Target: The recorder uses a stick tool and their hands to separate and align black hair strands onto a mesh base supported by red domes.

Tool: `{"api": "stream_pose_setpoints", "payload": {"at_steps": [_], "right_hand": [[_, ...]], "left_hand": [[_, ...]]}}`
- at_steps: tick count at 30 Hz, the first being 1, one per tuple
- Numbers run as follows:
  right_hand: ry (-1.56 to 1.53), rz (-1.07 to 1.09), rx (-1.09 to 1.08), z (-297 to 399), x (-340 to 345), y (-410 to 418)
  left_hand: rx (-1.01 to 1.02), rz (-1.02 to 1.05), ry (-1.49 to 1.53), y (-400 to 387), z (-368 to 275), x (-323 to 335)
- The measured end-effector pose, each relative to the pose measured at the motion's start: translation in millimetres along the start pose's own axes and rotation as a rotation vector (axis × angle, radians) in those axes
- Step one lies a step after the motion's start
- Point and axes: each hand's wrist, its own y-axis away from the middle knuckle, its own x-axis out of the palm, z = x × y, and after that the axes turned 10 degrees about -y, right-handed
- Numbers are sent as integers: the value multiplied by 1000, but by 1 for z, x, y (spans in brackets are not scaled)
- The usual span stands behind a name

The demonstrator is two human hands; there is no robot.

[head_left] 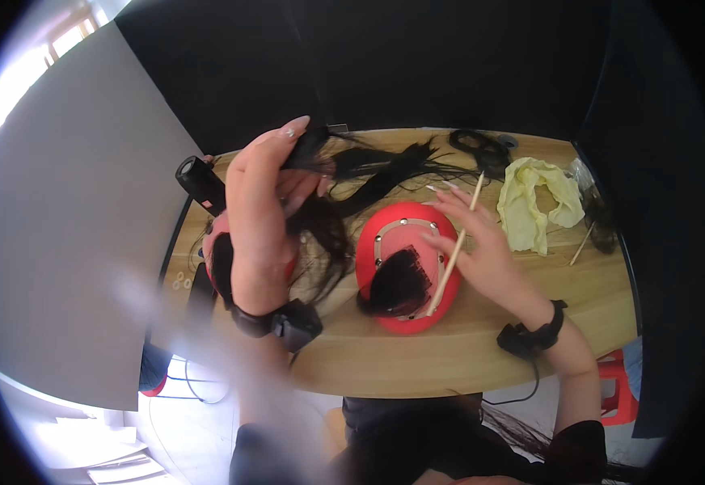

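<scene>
My left hand (261, 194) is raised over the left part of the table with a lock of black hair (307, 148) between its fingers; strands hang below it. My right hand (483, 248) holds a thin wooden stick (458, 245) across the palm, its fingers spread. Below and left of this hand sits a red rounded block (367, 236). Pink mesh (398, 239) covers its top, ringed by a beige band with metal studs. A tuft of black hair (395, 285) lies on the mesh. The stick's lower end is over the block's rim; whether it touches is unclear.
Long black hair bundles (383, 176) stretch along the back of the wooden table (340, 364). A black cylindrical speaker (199, 185) stands at left, near a partly hidden second red form (210, 248). Yellow crumpled cloth (516, 212) lies at right, near another thin stick (582, 244). Dark partitions surround the table.
</scene>
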Motion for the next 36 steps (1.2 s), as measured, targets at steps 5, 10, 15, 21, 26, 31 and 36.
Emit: {"api": "stream_pose_setpoints", "payload": {"at_steps": [5, 10, 15, 21, 26, 31, 36], "right_hand": [[170, 55, -132, 9, 12, 0], [310, 224, -209, 31, 42, 1], [415, 321, -362, 36, 72, 9], [476, 304, -387, 30, 76, 12], [548, 418, -520, 29, 77, 13], [373, 588, -621, 26, 62, 21], [-280, 1138, -128, 47, -3, 13]], "left_hand": [[63, 115, 127, -3, 22, 1], [106, -219, 91, -6, 17, -6], [347, -62, 276, -8, 6, -38], [468, -541, 157, 1, -5, -13], [431, -489, 163, -4, 0, -15], [376, -284, 224, -11, 8, -19], [327, -249, 219, -12, 20, -22]]}}
